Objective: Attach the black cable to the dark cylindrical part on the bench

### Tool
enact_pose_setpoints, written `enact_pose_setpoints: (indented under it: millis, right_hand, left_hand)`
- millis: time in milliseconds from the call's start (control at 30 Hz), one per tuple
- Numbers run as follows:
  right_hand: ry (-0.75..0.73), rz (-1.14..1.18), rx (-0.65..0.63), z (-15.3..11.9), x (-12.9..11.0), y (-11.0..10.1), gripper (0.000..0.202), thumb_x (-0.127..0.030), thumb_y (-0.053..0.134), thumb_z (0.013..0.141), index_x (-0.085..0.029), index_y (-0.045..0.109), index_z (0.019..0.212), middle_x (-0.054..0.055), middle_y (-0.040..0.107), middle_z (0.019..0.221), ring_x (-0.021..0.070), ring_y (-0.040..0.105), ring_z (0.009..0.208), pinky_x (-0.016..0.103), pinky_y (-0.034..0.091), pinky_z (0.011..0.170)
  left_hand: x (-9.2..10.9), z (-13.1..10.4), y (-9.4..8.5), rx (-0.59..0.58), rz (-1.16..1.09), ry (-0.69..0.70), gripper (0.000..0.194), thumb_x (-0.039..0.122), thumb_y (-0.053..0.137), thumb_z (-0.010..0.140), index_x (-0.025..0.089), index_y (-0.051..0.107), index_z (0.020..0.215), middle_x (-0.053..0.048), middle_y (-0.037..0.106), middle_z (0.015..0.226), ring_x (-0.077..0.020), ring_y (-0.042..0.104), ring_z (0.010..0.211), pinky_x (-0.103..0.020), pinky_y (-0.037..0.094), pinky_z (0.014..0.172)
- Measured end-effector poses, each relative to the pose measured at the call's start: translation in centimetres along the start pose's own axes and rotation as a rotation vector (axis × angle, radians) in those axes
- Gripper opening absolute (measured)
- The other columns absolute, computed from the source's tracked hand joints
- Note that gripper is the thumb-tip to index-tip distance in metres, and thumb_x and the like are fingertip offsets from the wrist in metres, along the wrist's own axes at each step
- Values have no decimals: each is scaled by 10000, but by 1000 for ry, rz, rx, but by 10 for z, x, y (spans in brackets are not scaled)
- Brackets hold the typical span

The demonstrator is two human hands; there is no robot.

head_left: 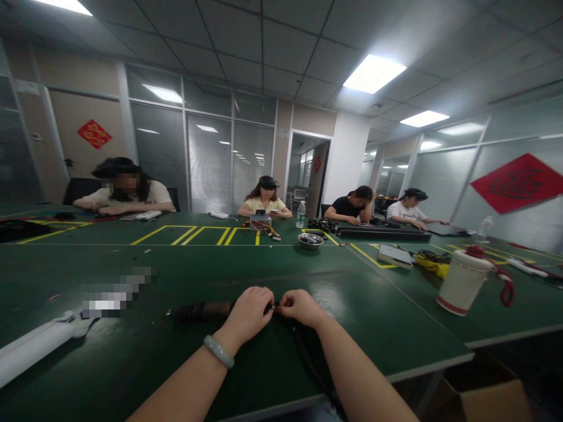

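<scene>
A dark, cylindrical tool that looks like an electric screwdriver (211, 310) lies on the green table, its small metal tip toward the left. My left hand (251, 312), with a pale bangle at the wrist, is closed around its rear end. Just beside it, my right hand (302, 307) pinches the end of a black cable (305, 351) where it meets the tool. A small brassy glint shows between the two hands; the joint itself is mostly hidden by my fingers. From there the cable runs down toward the table's near edge.
A white cup with a red lid (464, 284) stands at right, near a white box (394, 256) and yellow-black cords (431, 265). Ahead are a metal bowl (310, 240) and a water bottle (301, 214). A white wrapped object (39, 346) lies left. Several people sit across the table.
</scene>
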State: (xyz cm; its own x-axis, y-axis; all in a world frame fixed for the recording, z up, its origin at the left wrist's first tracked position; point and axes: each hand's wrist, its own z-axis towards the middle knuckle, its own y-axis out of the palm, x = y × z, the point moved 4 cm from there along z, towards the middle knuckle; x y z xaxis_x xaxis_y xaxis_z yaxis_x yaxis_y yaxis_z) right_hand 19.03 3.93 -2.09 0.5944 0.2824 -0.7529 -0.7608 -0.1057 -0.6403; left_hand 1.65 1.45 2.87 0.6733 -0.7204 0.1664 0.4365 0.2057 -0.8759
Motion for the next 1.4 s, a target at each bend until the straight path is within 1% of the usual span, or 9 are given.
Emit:
enact_pose_setpoints:
  millis: [167,300,500,600,700,800,1100,1267,1400]
  right_hand:
    - [21,28,-8,1,2,1,138,-287,701,740,-156,686,782,8,687,696,118,606,615,186,420,533]
    - [36,19,-6,0,0,1,136,-286,705,742,-157,688,781,8,689,694,119,610,615,186,428,538]
    - [5,6,18,0,0,2,130,-284,705,734,-159,692,766,2,685,693,111,600,612,181,428,546]
    - [0,4,23,1,2,2,148,-302,707,731,-160,692,768,0,681,692,108,589,604,181,420,537]
    - [-5,3,22,1,3,1,179,-330,709,735,-156,689,772,6,680,693,110,590,604,184,422,537]
    - [0,-1,14,1,2,1,169,-317,710,736,-154,690,775,9,683,700,111,597,612,184,428,545]
    - [25,28,-7,-1,-2,-1,143,-296,693,750,-156,683,781,12,694,713,121,614,627,194,446,560]
    - [22,24,-12,-2,-6,-2,155,-308,690,755,-155,680,776,9,685,696,119,606,616,193,436,546]
    - [11,27,-11,-2,-6,-2,152,-304,693,751,-153,684,774,10,687,700,118,608,624,191,438,557]
  left_hand:
    - [-2,0,0,-11,-14,-36,75,219,572,814,218,582,888,-19,612,942,-189,560,928,-344,411,895]
    - [-3,0,3,-31,-12,-31,58,228,568,819,217,584,874,-23,610,949,-189,562,926,-342,410,892]
    - [-1,2,6,-21,-6,23,94,145,523,816,217,571,850,-15,604,920,-180,558,902,-326,398,879]
    - [-1,2,6,-11,-3,18,105,127,525,801,213,565,846,-18,602,912,-181,557,895,-325,396,871]
    - [-2,1,4,3,-30,-3,97,157,556,796,213,570,873,-21,605,924,-186,558,900,-329,399,863]
    - [-3,0,3,4,-48,-22,84,191,582,798,214,575,879,-23,610,931,-191,560,906,-332,406,857]
    - [-3,1,5,-21,-13,-29,31,204,579,819,214,582,849,-29,616,926,-195,570,908,-336,416,860]
    - [-4,1,5,-16,-24,-24,67,210,582,813,218,584,879,-21,613,943,-189,570,908,-327,417,844]
    - [-4,0,4,-23,-32,-24,59,224,576,821,216,585,879,-25,612,946,-187,569,908,-321,413,840]
